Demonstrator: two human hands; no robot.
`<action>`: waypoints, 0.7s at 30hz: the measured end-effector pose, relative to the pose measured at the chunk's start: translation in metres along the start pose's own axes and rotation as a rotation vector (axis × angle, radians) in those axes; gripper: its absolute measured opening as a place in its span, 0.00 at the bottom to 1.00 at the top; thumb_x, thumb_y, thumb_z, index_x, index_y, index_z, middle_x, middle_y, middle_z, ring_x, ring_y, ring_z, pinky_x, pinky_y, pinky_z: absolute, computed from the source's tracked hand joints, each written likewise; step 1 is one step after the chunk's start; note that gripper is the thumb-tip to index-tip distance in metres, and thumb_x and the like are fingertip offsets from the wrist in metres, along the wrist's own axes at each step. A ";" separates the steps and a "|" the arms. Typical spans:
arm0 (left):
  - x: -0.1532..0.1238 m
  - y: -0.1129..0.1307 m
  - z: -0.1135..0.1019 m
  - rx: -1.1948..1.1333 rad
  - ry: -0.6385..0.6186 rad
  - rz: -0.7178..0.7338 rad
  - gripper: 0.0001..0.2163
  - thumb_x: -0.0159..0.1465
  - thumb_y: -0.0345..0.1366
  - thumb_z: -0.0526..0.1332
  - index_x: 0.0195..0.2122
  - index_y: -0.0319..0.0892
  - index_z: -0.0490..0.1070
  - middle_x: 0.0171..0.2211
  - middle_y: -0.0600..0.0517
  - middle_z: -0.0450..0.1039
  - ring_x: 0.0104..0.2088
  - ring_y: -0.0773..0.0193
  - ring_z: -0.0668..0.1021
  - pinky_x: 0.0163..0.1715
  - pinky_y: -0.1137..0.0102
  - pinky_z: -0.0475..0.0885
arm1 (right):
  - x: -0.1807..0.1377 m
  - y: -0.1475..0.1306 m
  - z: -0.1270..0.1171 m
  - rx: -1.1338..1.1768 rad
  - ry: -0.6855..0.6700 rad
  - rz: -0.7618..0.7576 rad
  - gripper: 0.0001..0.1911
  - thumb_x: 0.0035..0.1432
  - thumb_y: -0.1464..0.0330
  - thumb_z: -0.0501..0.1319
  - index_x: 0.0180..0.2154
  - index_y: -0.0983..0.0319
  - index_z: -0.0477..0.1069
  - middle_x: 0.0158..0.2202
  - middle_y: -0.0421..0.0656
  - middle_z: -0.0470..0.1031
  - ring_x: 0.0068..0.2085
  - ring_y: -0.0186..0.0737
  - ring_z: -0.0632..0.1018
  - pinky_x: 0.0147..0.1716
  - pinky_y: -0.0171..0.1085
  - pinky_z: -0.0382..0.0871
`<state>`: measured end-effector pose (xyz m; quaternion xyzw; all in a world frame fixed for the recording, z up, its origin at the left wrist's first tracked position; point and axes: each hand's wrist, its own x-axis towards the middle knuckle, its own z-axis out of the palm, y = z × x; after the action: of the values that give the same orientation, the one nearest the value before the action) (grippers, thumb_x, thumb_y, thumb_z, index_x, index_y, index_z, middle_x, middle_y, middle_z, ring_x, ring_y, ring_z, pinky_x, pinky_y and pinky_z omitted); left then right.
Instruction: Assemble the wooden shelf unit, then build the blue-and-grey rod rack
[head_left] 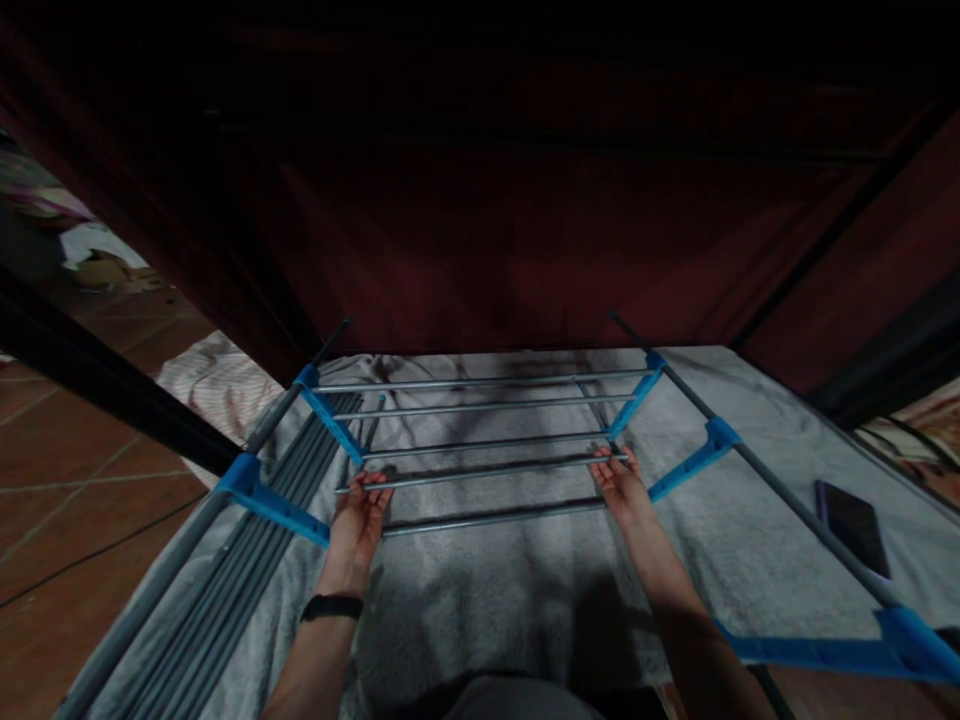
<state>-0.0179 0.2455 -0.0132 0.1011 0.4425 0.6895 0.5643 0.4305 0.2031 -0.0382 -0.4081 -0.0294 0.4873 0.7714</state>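
Note:
A thin grey metal tube (487, 473) spans the space between my hands, roughly level. My left hand (363, 510) has its fingers closed around its left end, beside a blue plastic bracket (281, 512). At the other end, my right hand (621, 487) pinches the tube near the right-hand bracket (690, 473). Both brackets sit on long grey side poles of a partly built rack. Another crossbar (495, 519) lies just nearer to me, its ends hidden behind my hands. Farther off, several crossbars join the far left bracket (330, 412) and far right bracket (636, 396).
Several loose tubes (240, 560) lie along the left side pole (176, 560). Beyond the right side pole (787, 510) is a phone (853, 528) on the grey blanket (480, 610). A dark red panel (487, 240) stands behind the rack. A cable (105, 553) crosses the tiled floor.

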 end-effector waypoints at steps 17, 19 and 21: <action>0.001 0.003 0.002 0.006 0.023 -0.047 0.17 0.72 0.27 0.47 0.29 0.39 0.70 0.31 0.51 0.77 0.34 0.68 0.81 0.37 0.72 0.79 | -0.014 0.002 0.002 0.047 -0.174 -0.095 0.21 0.52 0.76 0.66 0.46 0.50 0.71 0.41 0.34 0.81 0.41 0.33 0.82 0.46 0.38 0.78; 0.000 0.004 0.004 0.008 0.036 -0.052 0.17 0.72 0.27 0.47 0.29 0.39 0.70 0.31 0.51 0.77 0.34 0.68 0.81 0.38 0.71 0.79 | -0.013 0.002 0.003 0.047 -0.172 -0.075 0.22 0.52 0.77 0.66 0.46 0.50 0.71 0.42 0.34 0.81 0.43 0.33 0.82 0.47 0.38 0.77; -0.002 0.005 0.006 0.022 0.045 -0.060 0.17 0.72 0.27 0.47 0.28 0.39 0.69 0.30 0.51 0.77 0.33 0.68 0.81 0.39 0.71 0.79 | -0.012 0.001 0.003 0.047 -0.160 -0.064 0.22 0.52 0.76 0.66 0.47 0.50 0.71 0.44 0.35 0.81 0.44 0.34 0.82 0.48 0.39 0.77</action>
<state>-0.0166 0.2474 -0.0052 0.0784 0.4655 0.6693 0.5737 0.4215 0.1957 -0.0326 -0.3487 -0.0925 0.4939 0.7912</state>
